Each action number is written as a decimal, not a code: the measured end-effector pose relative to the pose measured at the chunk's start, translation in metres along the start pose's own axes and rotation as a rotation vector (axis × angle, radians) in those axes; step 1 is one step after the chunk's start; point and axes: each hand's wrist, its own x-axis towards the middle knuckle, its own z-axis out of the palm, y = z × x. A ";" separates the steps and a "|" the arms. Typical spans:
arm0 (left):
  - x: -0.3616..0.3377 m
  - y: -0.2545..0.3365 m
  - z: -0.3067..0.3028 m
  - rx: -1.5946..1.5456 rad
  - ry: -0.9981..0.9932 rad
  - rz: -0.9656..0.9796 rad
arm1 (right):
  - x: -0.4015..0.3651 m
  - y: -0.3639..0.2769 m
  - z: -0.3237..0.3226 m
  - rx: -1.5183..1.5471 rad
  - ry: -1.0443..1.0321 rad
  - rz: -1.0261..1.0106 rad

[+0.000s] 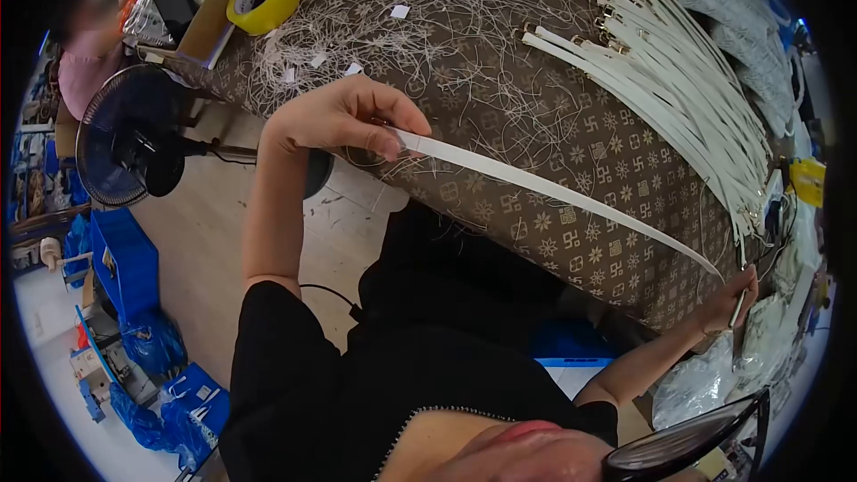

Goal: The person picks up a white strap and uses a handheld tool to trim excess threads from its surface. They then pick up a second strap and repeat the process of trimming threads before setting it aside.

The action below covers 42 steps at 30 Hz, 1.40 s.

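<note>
A long white strap (553,189) stretches between my two hands, above the brown patterned cloth (625,250). My left hand (353,120) pinches one end of it between thumb and fingers. Far to the right, my right hand (725,305) is closed around the other end. A thin metallic-looking piece shows at the right fingers, too small to name. Beyond the strap lies a large bundle of white straps (678,98) with gold-coloured metal fittings. Loose pale thread trimmings (384,27) are scattered over the cloth beside my left hand.
A yellow tape roll (264,0) stands by a cardboard box (210,22) at the back left. A black fan (134,138) is left of the table, near another person (89,62). Blue bins (125,259) stand on the left; plastic bags (705,384) lie at right.
</note>
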 end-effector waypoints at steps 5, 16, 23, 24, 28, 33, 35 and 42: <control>0.004 0.002 0.004 -0.018 0.044 -0.003 | 0.011 0.004 0.007 0.010 -0.029 -0.026; 0.060 0.004 0.013 0.238 0.179 -0.180 | 0.043 0.019 0.043 0.089 -0.066 -0.099; 0.169 0.007 0.027 1.271 0.680 0.470 | 0.140 0.024 0.048 0.088 -0.021 -0.126; 0.170 0.011 0.021 1.288 0.701 0.478 | 0.139 0.010 0.045 0.292 0.014 -0.126; 0.182 0.021 -0.041 1.587 0.946 0.471 | 0.113 0.024 0.049 0.292 -0.024 -0.065; 0.198 0.027 -0.117 1.684 1.018 0.292 | 0.092 -0.010 0.037 0.374 -0.002 -0.131; 0.220 0.030 -0.127 1.715 1.007 0.399 | 0.087 -0.014 0.036 0.316 -0.077 -0.139; 0.268 0.035 -0.127 1.674 0.983 0.370 | 0.080 -0.045 0.024 0.314 -0.111 -0.194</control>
